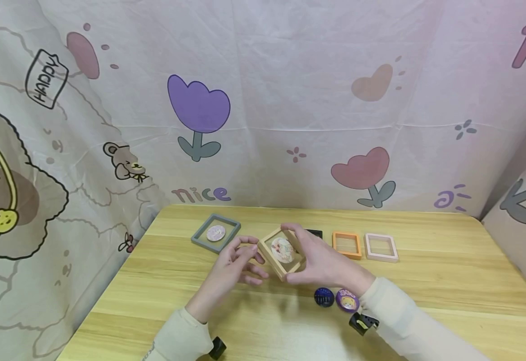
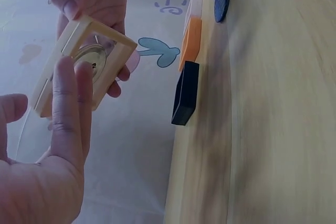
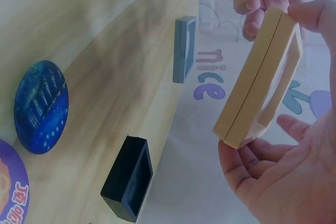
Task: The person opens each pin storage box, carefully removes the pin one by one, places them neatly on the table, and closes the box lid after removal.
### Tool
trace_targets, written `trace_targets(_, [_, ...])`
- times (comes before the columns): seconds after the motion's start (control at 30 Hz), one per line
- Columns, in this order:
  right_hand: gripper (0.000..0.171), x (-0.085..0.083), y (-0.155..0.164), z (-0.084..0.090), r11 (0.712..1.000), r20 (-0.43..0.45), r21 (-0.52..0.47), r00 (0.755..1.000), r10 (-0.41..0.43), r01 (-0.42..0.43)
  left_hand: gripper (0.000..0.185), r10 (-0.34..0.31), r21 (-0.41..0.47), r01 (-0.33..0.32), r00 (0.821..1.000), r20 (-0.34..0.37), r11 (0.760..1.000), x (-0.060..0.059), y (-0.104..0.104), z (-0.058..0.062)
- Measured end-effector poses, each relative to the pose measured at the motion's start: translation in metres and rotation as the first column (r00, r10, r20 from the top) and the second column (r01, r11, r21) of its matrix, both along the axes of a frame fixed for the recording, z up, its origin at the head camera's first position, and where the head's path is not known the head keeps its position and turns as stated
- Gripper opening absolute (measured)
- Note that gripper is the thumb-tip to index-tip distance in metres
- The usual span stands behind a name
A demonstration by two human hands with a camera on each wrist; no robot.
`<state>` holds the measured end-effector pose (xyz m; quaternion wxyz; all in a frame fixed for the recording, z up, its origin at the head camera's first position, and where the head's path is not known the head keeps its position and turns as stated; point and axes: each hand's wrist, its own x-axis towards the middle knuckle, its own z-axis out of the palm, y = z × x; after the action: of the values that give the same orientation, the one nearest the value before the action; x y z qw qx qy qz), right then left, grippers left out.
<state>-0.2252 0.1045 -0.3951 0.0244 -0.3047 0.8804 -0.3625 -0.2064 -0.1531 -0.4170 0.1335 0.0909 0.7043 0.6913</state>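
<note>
My right hand (image 1: 319,258) grips a light-wood square display frame (image 3: 257,77) by its edges, thumb on one side and fingers on the opposite side. The frame is tilted above the table, and a round badge with a printed picture (image 1: 283,249) shows in its clear window. From the left, my left hand (image 1: 232,265) reaches up close to the frame's near corner with its fingers loosely extended. In the left wrist view, two straight fingers (image 2: 65,108) overlap the frame's face, the thumb standing apart from it.
On the wooden table (image 1: 448,281), a grey frame (image 1: 201,242) with a pale badge lies left. Further right are a black frame (image 2: 186,93), partly hidden in the head view, an orange frame (image 1: 357,245) and a pale pink frame (image 1: 382,257). A blue badge (image 1: 324,297) and purple badge (image 1: 347,301) lie nearer.
</note>
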Motion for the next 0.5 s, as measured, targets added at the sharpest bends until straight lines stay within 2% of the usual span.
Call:
trace_targets(0.23, [0.109,0.002,-0.004,-0.002,0.999,-0.028,0.008,0.999,-0.040,0.040,0.050,0.005,-0.047,-0.006,1.000,-0.005,0.999,0.003,0.006,0.002])
trace_targets(0.5, [0.110,0.007,-0.013,-0.005,0.993,-0.037,0.040,0.993,-0.112,0.113,0.055,0.040,-0.081,-0.039,0.999,0.013,0.996,0.006,0.014,0.005])
